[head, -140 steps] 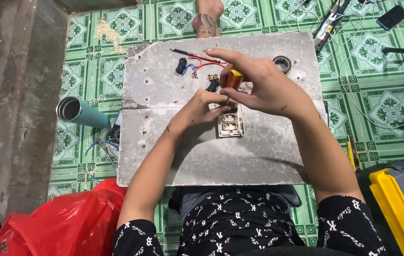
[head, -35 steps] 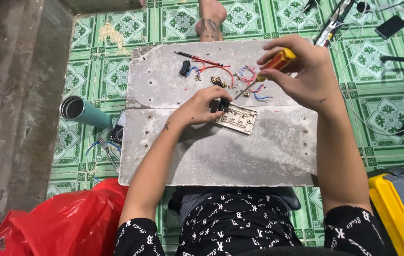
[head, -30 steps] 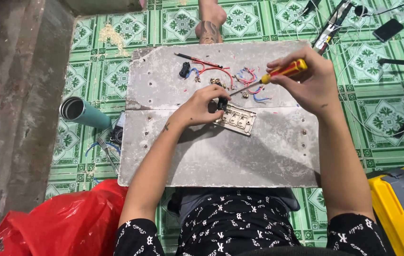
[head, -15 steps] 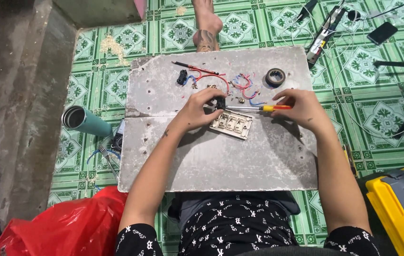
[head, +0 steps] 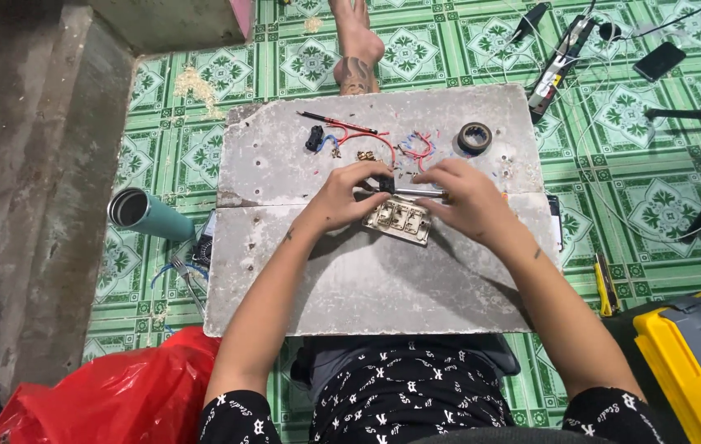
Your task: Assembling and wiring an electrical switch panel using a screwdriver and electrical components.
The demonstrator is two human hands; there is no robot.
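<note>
From the head camera, looking straight down, a person sits on a green patterned tile floor point(head: 663, 222) with a rough grey slab point(head: 367, 279) across the lap as a workbench. Near the middle of the slab lies a cream plastic switch plate point(head: 400, 219), flat, with its row of square modules showing.

The left hand point(head: 342, 196) bends over the plate's upper left corner, fingertips pinched together on a small black part point(head: 386, 182) there, likely to keep it from turning. The right hand point(head: 469, 201) is closed around a screwdriver point(head: 416, 191), whose thin metal shaft runs level toward the black part; the handle is hidden in the palm, so the tool is probably being driven sideways into it.

Loose pieces are kept within reach along the slab's far edge: red and blue wire offcuts point(head: 418, 148), a few small brass-coloured bits point(head: 367, 154), and a roll of black tape point(head: 474, 136) lying flat.

Off the slab, a teal metal cup point(head: 149, 215) lies on its side to the left, a crumpled red plastic bag point(head: 112, 395) sits beside the knee, and a hard yellow toolbox point(head: 696, 362) stands to the right.
</note>
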